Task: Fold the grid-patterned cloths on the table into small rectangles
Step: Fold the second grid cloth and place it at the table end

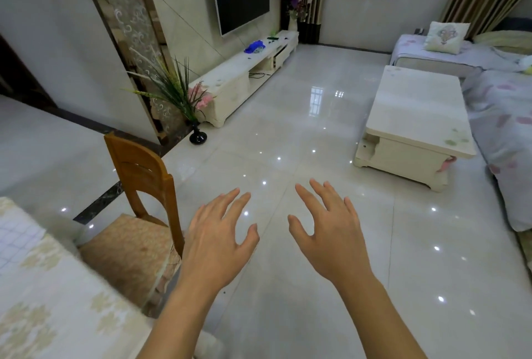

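A white grid-patterned cloth [14, 243] shows only as a small patch at the far left edge, lying on the table [57, 315] with a cream flowered cover. My left hand [218, 237] and my right hand [328, 232] are held out side by side over the tiled floor, palms down, fingers spread and holding nothing. Both hands are to the right of the table and well apart from the cloth. Most of the cloth is out of frame.
A wooden chair [138, 185] with a padded seat stands beside the table. A cream coffee table [414, 128] stands at the right beside a sofa [506, 134]. A black vase with plants [198, 135] and a TV cabinet [244, 76] line the left wall.
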The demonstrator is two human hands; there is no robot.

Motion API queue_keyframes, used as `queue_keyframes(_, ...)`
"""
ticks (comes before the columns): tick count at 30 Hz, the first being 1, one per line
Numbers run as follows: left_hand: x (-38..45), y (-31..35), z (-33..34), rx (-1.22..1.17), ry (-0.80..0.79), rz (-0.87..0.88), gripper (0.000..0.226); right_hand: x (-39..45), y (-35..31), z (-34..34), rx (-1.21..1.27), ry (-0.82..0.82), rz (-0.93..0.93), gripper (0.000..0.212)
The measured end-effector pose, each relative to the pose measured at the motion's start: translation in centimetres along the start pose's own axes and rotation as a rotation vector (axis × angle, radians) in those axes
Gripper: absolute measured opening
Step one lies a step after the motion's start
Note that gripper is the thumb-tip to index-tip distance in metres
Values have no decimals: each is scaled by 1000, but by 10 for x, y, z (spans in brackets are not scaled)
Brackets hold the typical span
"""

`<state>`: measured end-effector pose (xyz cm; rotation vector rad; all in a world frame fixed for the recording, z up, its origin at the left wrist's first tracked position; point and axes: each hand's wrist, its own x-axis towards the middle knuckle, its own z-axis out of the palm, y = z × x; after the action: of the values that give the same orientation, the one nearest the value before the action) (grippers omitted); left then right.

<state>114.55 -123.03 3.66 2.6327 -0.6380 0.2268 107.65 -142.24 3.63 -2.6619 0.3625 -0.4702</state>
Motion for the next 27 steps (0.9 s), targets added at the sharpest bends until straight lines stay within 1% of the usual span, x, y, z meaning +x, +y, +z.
queue_keyframes(3, 25, -10, 12, 15, -6, -37, 58, 32, 6, 18, 3, -57, -9, 62)
queue_keyframes(9, 91, -52, 25, 2, -11, -110, 59, 108, 1, 54, -4, -101, -47, 57)
queue_keyframes(14, 179, -91, 32, -20, 31, -124, 58, 203, -16, 83, -31, -81, -111, 57)
queue_keyframes(17, 233, -112, 34, -52, 8, -156, 58, 261, -28, 101, -47, -69, -146, 63)
queue_keyframes(20, 280, -136, 34, -44, -14, -163, 60, 317, -44, 120, -45, -58, -172, 61)
queue_keyframes(23, 316, -160, 31, -46, 2, -166, 58, 360, -57, 138, -41, -100, -177, 58)
queue_keyframes(27, 350, -191, 29, -51, 38, -203, 57, 403, -72, 163, -22, -142, -203, 59)
